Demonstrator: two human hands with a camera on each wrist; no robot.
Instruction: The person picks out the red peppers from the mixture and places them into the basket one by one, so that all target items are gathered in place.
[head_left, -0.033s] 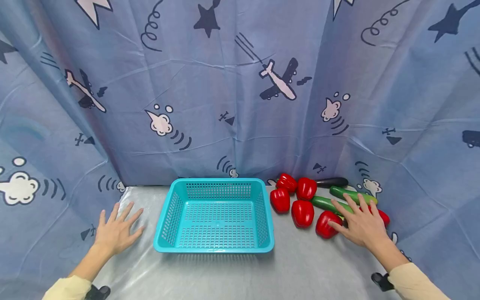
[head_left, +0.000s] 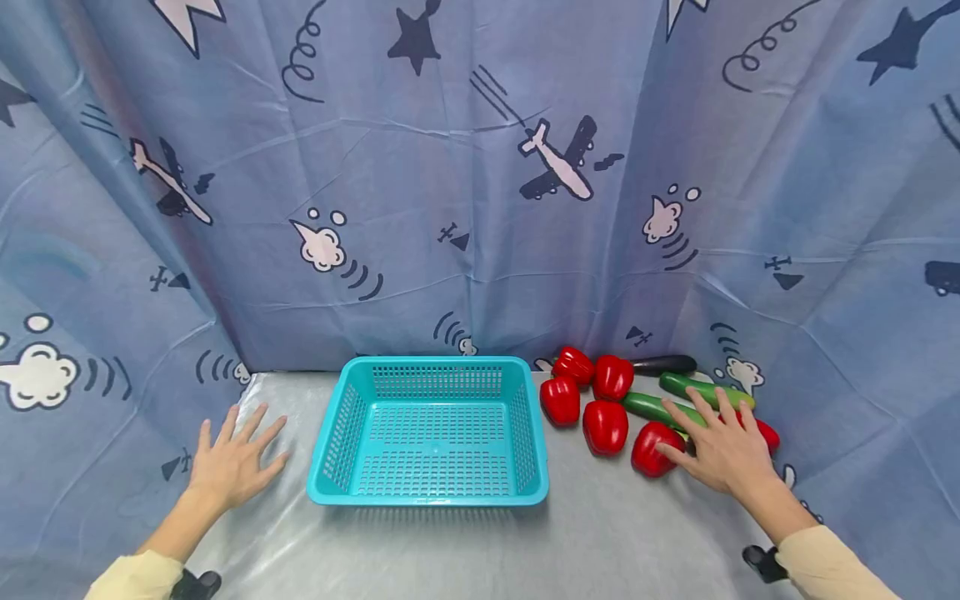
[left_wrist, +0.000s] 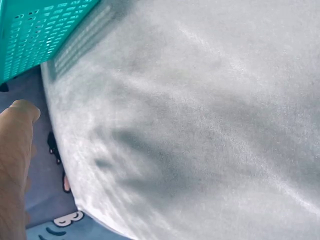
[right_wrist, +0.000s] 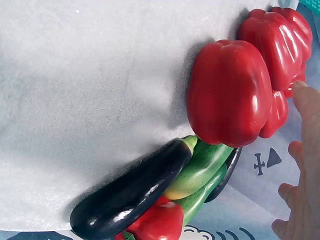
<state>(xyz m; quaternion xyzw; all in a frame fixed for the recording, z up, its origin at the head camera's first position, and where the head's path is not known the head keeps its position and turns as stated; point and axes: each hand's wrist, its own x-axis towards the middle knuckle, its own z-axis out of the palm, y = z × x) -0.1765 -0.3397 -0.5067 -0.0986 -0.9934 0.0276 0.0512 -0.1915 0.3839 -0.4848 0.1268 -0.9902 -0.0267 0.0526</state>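
Note:
My left hand (head_left: 232, 462) hovers over the left of the table, fingers spread, holding nothing. To its right is a turquoise plastic basket (head_left: 427, 501) with nothing in it. On the other side, my right hand (head_left: 723, 454) is spread above a pile of vegetables, its thumb overlapping a red bell pepper (head_left: 654, 448) in the head view. Beneath its fingers lie green cucumbers (head_left: 651, 407) and another red pepper (head_left: 767, 433), partly hidden. The right wrist view shows a dark eggplant (right_wrist: 132, 192) beside them, mostly covered by the hand in the head view.
More red peppers (head_left: 605, 427) lie between the basket and the right hand. A second eggplant (head_left: 667, 364) rests at the back edge. A blue patterned curtain (head_left: 465, 183) hangs behind and around the silver-grey table (head_left: 420, 554).

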